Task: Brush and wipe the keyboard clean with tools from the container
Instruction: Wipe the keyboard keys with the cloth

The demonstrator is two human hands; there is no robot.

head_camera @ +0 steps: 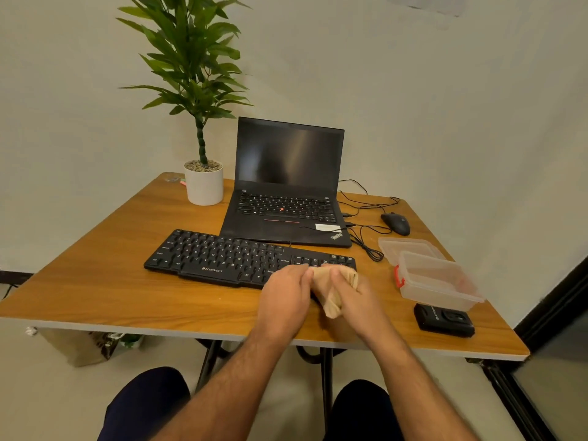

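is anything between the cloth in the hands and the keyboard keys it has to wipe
Nothing visible. Both the left hand and right hand hold the beige cloth at the right end of the keyboard. The rest of the keys lie bare.

Both bare forearms reach forward from the bottom of the view and converge, hands close side by side. The left hand (pixel 286 296) lies back-up, fingers (pixel 304 275) curled onto a crumpled beige cloth (pixel 334 291). The right hand (pixel 353 294) grips the same cloth, thumb on top.
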